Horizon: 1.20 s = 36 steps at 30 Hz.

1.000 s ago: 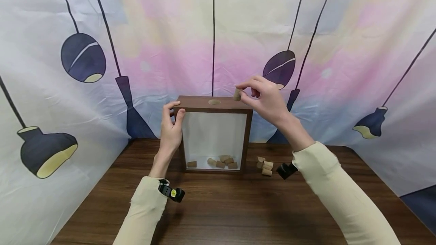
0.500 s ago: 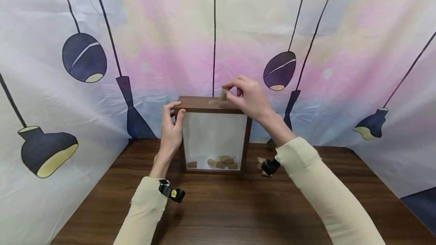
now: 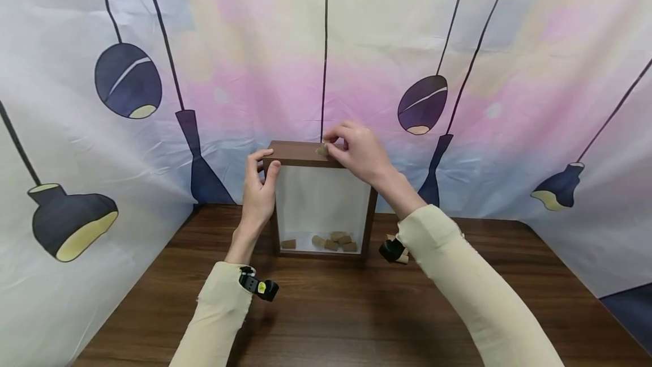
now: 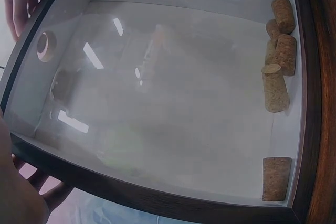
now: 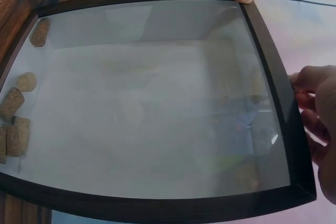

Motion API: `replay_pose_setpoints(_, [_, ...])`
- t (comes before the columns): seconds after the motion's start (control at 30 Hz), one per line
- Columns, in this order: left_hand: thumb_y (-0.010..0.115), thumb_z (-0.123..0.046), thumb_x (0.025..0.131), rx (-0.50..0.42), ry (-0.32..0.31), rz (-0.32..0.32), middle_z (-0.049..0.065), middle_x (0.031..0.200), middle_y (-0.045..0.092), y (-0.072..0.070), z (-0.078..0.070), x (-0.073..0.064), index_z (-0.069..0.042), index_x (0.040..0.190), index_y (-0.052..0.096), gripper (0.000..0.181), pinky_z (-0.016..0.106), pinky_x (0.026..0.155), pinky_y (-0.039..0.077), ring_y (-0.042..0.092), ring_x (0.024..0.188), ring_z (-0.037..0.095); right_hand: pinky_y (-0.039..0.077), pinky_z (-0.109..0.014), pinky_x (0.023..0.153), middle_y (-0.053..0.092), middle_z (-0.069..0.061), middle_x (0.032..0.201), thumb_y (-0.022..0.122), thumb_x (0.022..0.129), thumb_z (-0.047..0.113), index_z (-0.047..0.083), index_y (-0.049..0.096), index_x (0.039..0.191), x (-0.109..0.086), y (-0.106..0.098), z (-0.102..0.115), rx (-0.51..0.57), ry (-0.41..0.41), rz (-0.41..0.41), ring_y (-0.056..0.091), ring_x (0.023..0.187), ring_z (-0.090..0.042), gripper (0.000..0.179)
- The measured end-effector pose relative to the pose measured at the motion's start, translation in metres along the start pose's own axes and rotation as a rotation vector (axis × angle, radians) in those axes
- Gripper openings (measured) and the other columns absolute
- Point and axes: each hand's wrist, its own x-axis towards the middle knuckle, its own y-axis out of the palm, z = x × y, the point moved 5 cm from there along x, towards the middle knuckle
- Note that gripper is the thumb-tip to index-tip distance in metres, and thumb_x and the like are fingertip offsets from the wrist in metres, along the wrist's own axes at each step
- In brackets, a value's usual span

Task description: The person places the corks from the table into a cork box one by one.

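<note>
A shallow wooden box (image 3: 297, 161) with a clear front and white inside stands upright on the table. My left hand (image 3: 258, 194) grips its upper left corner, thumb on the front edge and fingers around the side. Over the round hole in the top, my right hand (image 3: 360, 152) pinches a cork (image 3: 322, 150), mostly hidden by the fingertips. The left wrist view shows the hole (image 4: 46, 46) from inside. Several corks lie along the box floor; one cork (image 4: 276, 179) sits apart from the cluster, where another cork (image 4: 275, 88) is seen.
A few loose corks (image 3: 403, 257) lie on the dark wooden table (image 3: 326, 310) right of the box, partly hidden by the right wrist camera (image 3: 391, 250). Behind hangs a cloth backdrop (image 3: 244, 72) printed with lamps.
My right hand has moved left and slightly down with the cork, from above the box's right end to the hole. The left hand keeps its grip on the corner.
</note>
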Motion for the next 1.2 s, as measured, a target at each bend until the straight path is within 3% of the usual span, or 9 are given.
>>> replay_pose_setpoints(0.13, [0.047,-0.016,0.106,-0.010,0.005,0.003,0.022,0.147,0.036,0.001,0.001,0.000,-0.004,0.141,0.042,0.037,0.028,0.070,0.034,0.040,0.107,0.027,0.047,-0.033,0.076,0.068,-0.005,0.098,0.068,0.095,0.016,0.009,0.075,0.100,-0.002,0.006,-0.004,-0.023,0.042,0.041,0.055,0.081,-0.021,0.011])
replay_pose_setpoints(0.3, [0.047,-0.014,0.106,-0.024,0.013,0.002,0.022,0.145,0.036,0.001,0.001,0.001,-0.003,0.141,0.042,0.037,0.027,0.070,0.033,0.038,0.106,0.027,0.048,-0.035,0.080,0.068,-0.005,0.101,0.067,0.096,0.017,0.009,0.075,0.101,-0.006,0.001,-0.003,0.016,0.022,0.031,0.058,0.090,-0.024,0.013])
replay_pose_setpoints(0.47, [0.047,-0.014,0.106,-0.025,0.018,0.002,0.023,0.145,0.036,0.001,0.000,0.002,-0.002,0.141,0.042,0.037,0.028,0.070,0.032,0.038,0.107,0.030,0.044,-0.035,0.077,0.065,-0.005,0.098,0.065,0.097,0.020,0.010,0.074,0.099,-0.019,-0.009,-0.003,0.036,0.006,0.014,0.053,0.086,-0.023,0.014])
replay_pose_setpoints(0.83, [0.047,-0.015,0.106,-0.014,0.009,0.002,0.022,0.148,0.035,0.001,0.000,0.001,-0.003,0.141,0.042,0.037,0.029,0.071,0.033,0.039,0.112,0.033,0.042,-0.036,0.081,0.065,-0.003,0.096,0.068,0.096,0.017,0.008,0.075,0.100,-0.067,-0.033,-0.017,0.054,0.000,-0.161,0.054,0.091,-0.022,0.012])
replay_pose_setpoints(1.2, [0.047,-0.015,0.106,-0.017,0.007,0.001,0.021,0.149,0.036,0.000,0.000,0.001,-0.004,0.141,0.042,0.037,0.030,0.073,0.032,0.039,0.114,0.034,0.039,-0.026,0.072,0.065,-0.005,0.091,0.072,0.091,0.009,0.008,0.075,0.095,-0.103,-0.047,-0.036,0.057,0.021,-0.251,0.052,0.081,-0.019,0.005])
